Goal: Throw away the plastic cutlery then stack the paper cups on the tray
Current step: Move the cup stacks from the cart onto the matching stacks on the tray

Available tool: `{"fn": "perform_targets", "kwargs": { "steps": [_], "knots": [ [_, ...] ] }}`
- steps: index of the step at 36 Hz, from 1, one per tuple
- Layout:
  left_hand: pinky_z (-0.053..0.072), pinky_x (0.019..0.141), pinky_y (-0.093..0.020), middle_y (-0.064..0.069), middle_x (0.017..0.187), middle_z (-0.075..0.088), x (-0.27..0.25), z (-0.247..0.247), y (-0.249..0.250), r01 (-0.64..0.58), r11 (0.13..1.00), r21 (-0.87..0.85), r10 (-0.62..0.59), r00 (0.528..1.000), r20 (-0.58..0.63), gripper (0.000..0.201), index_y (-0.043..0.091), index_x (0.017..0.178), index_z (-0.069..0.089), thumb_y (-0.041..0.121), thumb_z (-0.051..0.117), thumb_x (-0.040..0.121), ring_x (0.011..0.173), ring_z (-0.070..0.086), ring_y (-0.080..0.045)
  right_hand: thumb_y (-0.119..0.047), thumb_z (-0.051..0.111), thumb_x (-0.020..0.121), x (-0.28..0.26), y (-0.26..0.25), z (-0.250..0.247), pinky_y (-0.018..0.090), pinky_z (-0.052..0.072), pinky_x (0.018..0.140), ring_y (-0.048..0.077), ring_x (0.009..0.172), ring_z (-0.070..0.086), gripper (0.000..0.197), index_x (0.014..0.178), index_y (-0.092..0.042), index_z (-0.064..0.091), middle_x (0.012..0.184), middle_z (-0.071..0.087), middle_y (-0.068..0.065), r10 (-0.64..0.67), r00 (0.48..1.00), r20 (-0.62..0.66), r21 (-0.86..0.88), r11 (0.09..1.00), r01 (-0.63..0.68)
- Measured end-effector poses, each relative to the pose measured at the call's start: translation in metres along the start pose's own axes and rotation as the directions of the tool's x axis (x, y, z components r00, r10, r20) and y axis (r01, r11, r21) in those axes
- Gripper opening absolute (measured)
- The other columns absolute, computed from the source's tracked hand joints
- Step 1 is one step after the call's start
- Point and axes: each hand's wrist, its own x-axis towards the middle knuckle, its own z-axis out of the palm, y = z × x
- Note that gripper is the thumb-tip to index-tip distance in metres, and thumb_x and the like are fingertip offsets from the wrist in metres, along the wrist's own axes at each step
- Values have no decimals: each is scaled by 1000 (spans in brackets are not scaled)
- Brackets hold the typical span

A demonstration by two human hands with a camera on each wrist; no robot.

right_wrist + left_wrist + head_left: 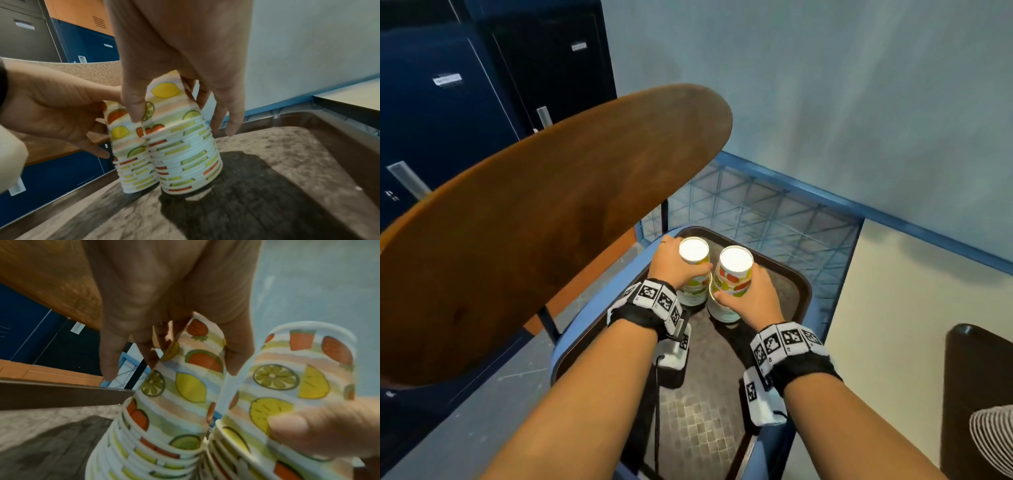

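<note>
Two stacks of upside-down paper cups with fruit prints stand side by side, touching, at the far end of a dark brown tray (792, 291). My left hand (674, 263) grips the top cup of the left stack (693, 291), thumb on the side facing the other stack. My right hand (753, 294) grips the top cup of the right stack (734, 274), which sits high on the cups below. The left wrist view shows my left hand (164, 337) on the left stack (185, 386) beside the right stack (287, 378). In the right wrist view my right hand (180, 113) holds the right stack (185, 154). No cutlery is in view.
The tray lies on a blue-edged seat (585, 318). A round brown tabletop (534, 222) overhangs on the left. A blue wire crate (756, 205) stands behind the tray against the pale wall. Dark blue cabinets (448, 120) are far left, and a cream surface (911, 308) is on the right.
</note>
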Motion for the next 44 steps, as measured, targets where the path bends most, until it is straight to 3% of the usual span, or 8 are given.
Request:
{"fn": "perform_targets", "kwargs": {
  "steps": [10, 19, 23, 27, 30, 33, 36, 44],
  "knots": [
    [39, 106, -43, -8, 129, 56, -49, 18, -22, 174, 956, -235, -139, 978, 157, 87, 15, 127, 41, 13, 87, 54, 123, 50, -25, -17, 84, 61, -35, 17, 3, 24, 39, 88, 12, 103, 54, 79, 126, -16, 39, 123, 59, 5, 103, 994, 34, 187, 976, -108],
    [43, 101, -36, -4, 125, 60, -82, 22, -26, 148, 964, -222, -115, 981, 157, 81, 19, 125, 43, 18, 86, 56, 118, 55, -21, -20, 83, 62, -58, 17, -5, 21, 38, 86, 20, 112, 58, 75, 125, -18, 42, 122, 62, 5, 107, 994, 21, 185, 977, -109],
    [44, 102, -44, -2, 122, 62, -97, 21, -26, 118, 956, -268, -78, 985, 157, 78, 31, 115, 41, 20, 88, 53, 115, 57, -20, -22, 83, 62, -74, 16, -10, 22, 39, 84, 12, 102, 57, 74, 125, -19, 43, 121, 62, 3, 98, 995, 2, 250, 964, -95],
    [44, 101, -39, 1, 117, 61, -115, 20, -18, 68, 950, -304, -22, 988, 152, 75, 35, 111, 39, 15, 86, 57, 113, 57, -17, -24, 82, 64, -94, 16, -25, 6, 40, 75, 6, 98, 55, 72, 124, -22, 44, 112, 61, -6, 66, 998, -9, 276, 959, -61],
    [46, 98, -35, 9, 108, 61, -132, 19, -2, 29, 934, -356, 45, 980, 196, 78, 40, 108, 41, 23, 88, 47, 107, 59, -14, -25, 84, 61, -113, 21, -44, 8, 45, 80, 4, 97, 59, 72, 121, -24, 45, 114, 64, -5, 34, 999, -34, 309, 951, -22],
    [47, 81, -12, 17, 100, 62, -154, 23, 24, 0, 913, -408, 111, 962, 249, 87, 31, 111, 46, 41, 78, 31, 93, 60, 1, -25, 84, 61, -138, 30, -73, 8, 48, 83, -3, 96, 60, 69, 118, -28, 47, 110, 64, -10, 39, 998, -53, 357, 934, -18],
    [48, 82, -15, 13, 103, 65, -171, 28, 42, -33, 906, -422, 176, 937, 303, 92, 20, 117, 49, 39, 80, 32, 93, 62, 3, -28, 85, 59, -164, 37, -100, 29, 51, 93, 5, 104, 61, 65, 112, -37, 49, 113, 65, -11, 42, 997, -71, 381, 925, -12],
    [51, 79, -13, 7, 103, 70, -226, 79, 115, -122, 895, -429, 322, 841, 435, 83, 10, 119, 53, 28, 82, 43, 94, 66, 2, -11, 83, 61, -247, 76, -192, 6, 49, 75, -7, 95, 62, 61, 104, -39, 50, 107, 65, -15, 55, 984, -170, 446, 895, 27]
  ]
}}
